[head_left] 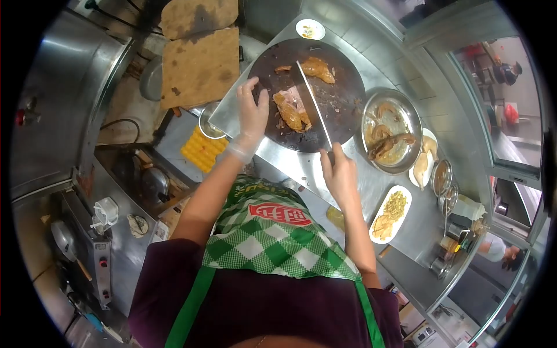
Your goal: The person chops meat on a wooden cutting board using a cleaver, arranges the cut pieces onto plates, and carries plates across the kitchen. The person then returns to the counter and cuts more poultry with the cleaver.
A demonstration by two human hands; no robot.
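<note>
My right hand [340, 174] is closed around the handle of a cleaver [314, 100], whose blade appears almost edge-on as a thin bright line. The blade lies over the round dark chopping board [346, 75], between two portions of cooked poultry. Left of the blade is a cut piece of poultry [292, 111] with pale meat and brown skin. A browned poultry piece [318, 68] lies toward the far side, partly behind the blade. My left hand [253, 110], in a clear glove, is at the board's left edge with fingers apart, holding nothing and not touching the meat.
A metal pan [368, 130] with brown poultry parts stands right of the board. Beyond it are a white plate [429, 168] of pale poultry and an oval dish [401, 196] of food. A small saucer [310, 29] sits at the back. Yellow trays [200, 149] are lower left.
</note>
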